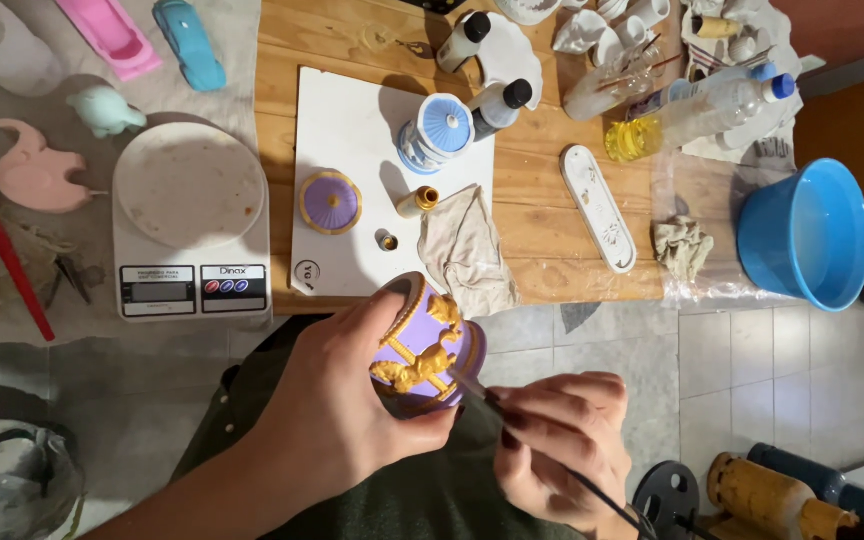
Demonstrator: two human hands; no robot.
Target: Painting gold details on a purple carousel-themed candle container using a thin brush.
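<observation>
Purple carousel box (424, 350) with gold horses, gripped tilted in left hand (337, 395) to face the fine brush (512, 425) pinched by right hand (562, 440); matching lid (330, 202) set aside on white board (352, 130).

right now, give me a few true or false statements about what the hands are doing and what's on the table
1. The left hand holds a purple carousel-shaped piece with golden horses. True.
2. The right hand holds a pair of scissors. False: it holds a thin paintbrush whose tip meets the piece.
3. The purple lid lies on the white board. True.
4. The blue basin sits on the kitchen scale. False: it stands at the table's right end; the scale bears only a round white plate.
5. The beige cloth lies by the board's right edge. True.
</observation>
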